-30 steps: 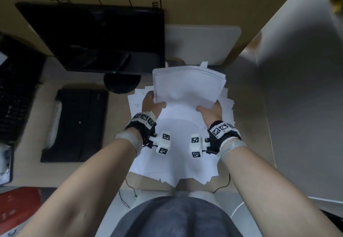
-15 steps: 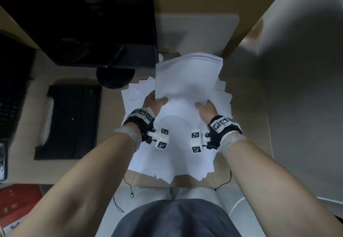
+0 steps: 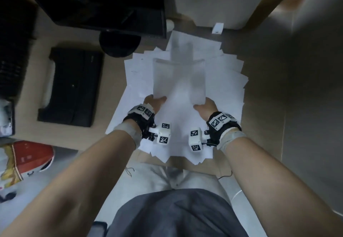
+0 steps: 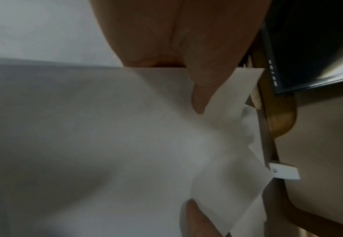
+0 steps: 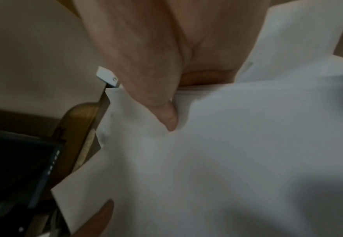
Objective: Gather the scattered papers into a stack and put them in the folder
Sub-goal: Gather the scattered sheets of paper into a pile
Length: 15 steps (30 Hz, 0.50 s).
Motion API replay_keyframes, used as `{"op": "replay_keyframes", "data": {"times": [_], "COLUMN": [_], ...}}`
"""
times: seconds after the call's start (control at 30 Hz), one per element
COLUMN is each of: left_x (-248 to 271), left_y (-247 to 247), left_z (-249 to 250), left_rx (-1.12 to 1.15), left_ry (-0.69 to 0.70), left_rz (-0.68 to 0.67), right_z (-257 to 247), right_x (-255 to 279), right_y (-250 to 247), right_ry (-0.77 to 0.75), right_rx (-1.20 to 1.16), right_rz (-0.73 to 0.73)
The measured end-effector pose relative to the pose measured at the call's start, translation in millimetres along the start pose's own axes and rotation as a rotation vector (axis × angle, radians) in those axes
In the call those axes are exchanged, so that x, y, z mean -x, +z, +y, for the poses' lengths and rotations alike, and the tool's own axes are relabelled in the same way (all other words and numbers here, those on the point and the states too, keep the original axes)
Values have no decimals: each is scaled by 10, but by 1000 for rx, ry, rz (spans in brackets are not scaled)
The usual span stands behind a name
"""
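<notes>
Left hand (image 3: 155,103): you pinch the stack's (image 3: 179,81) near left corner.
Right hand (image 3: 205,107): pinching its near right corner.
Stack: raised above loose sheets (image 3: 229,81) on the desk.
Risk: corner-only grip; sheets may fan out, slide free.

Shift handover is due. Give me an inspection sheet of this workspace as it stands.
Surface: wooden desk, partly covered by paper.
Job's things: held stack of papers, raised above the scattered papers fanned out on the desk; no folder identified.
Clutter: black monitor on its round base, black tray-like object, red-and-white packet, small white clip.
Grippers: left hand and right hand each hold the stack's near edge, thumb on top.
Cables: thin black cable at the desk's near edge.
Surroundings: grey partition on the right; person's lap below.
</notes>
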<state>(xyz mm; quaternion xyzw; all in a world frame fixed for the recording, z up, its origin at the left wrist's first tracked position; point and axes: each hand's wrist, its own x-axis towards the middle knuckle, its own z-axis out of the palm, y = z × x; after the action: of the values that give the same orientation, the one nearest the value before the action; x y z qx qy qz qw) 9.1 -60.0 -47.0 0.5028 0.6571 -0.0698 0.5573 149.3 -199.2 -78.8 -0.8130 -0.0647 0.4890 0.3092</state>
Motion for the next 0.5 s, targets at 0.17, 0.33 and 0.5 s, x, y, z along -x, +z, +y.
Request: {"op": "replay_keyframes", "data": {"times": [0.17,0.33,0.5], "left_x": [8,-233,-151], "left_y": [-91,-296,-377], "left_z": [-240,-335,39], "left_rx": [25,-45,-76], "left_ry": [-92,-149,52], "left_rz": [16,35,-4], "right_z": [135,-82,-433], "right_x": [-6,8,-20], "right_y": [299,328,265], "right_ry": [25,62,37], "right_rx": [37,170,69], "right_rz": [-8,-43,18]}}
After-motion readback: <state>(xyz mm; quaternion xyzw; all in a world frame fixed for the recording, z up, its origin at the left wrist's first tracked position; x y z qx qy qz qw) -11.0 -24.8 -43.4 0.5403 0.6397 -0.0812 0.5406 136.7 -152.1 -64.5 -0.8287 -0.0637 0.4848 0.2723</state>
